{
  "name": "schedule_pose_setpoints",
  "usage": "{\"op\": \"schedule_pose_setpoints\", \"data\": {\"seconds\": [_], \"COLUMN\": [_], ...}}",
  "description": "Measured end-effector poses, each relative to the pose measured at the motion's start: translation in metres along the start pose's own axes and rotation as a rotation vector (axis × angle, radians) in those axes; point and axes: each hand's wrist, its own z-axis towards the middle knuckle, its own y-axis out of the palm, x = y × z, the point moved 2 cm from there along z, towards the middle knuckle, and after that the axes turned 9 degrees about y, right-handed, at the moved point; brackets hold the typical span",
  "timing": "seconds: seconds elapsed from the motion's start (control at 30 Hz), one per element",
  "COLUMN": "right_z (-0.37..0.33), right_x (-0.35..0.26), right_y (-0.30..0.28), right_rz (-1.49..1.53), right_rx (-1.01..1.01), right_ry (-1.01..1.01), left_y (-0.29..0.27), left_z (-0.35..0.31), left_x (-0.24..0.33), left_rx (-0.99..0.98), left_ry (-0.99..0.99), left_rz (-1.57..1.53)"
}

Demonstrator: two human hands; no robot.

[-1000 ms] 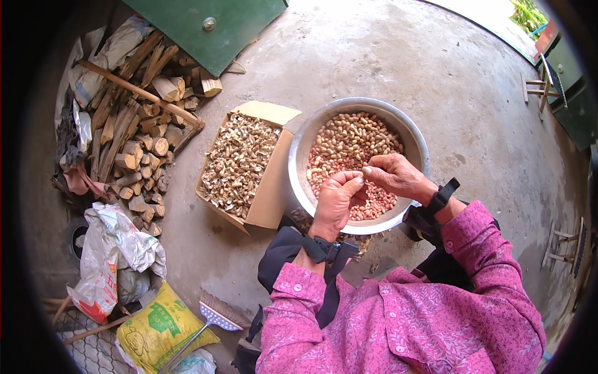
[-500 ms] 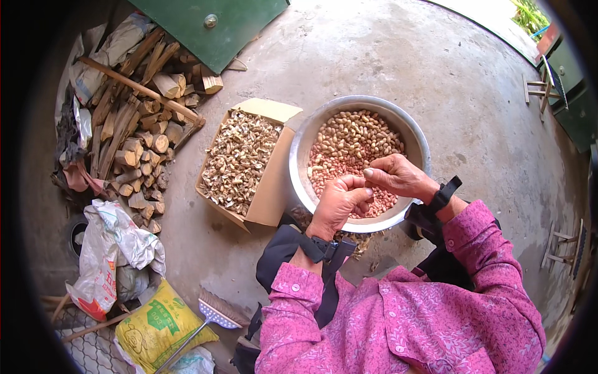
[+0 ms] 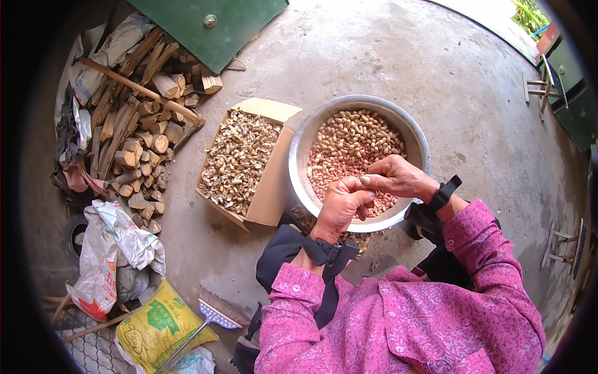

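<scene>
Both hands meet over the near side of a metal basin (image 3: 299,168). Unshelled peanuts (image 3: 358,131) fill its far half, and shelled pink peanut kernels (image 3: 324,176) lie nearer me. My left hand (image 3: 341,202) is closed, its thumb against curled fingers. Thumb and fingers of my right hand (image 3: 398,177) pinch together, touching the left fingertips. Whatever sits between them is hidden by the fingers. Left of the basin stands an open cardboard box (image 3: 272,181) heaped with empty peanut shells (image 3: 240,159).
A pile of split firewood (image 3: 146,134) lies at the left, beside a green door panel (image 3: 215,28). Nearer are a white woven sack (image 3: 112,255), a yellow bag (image 3: 159,327) and a broom (image 3: 218,310). Stools (image 3: 542,87) stand at the far right.
My left hand has turned and shifted slightly to the right, its fingers curling more. The right thumb has moved a little left and down. Basin and box have stayed put.
</scene>
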Motion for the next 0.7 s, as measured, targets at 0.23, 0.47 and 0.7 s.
{"op": "schedule_pose_setpoints", "data": {"seconds": [0.23,0.47,0.7], "right_z": [-0.003,-0.004,-0.001], "right_x": [-0.004,-0.005,-0.003], "right_y": [0.003,0.006,0.003], "right_rz": [-0.068,-0.093,-0.171], "right_rx": [0.086,0.328,0.403], "right_ry": [-0.239,-0.378,-0.361], "left_y": [0.003,0.007,0.012], "left_z": [-0.003,-0.002,0.003], "left_x": [0.0,0.0,-0.004], "left_rx": [0.023,0.1,0.156], "left_ry": [-0.022,-0.01,0.062], "left_rz": [-0.063,-0.189,-0.246]}}
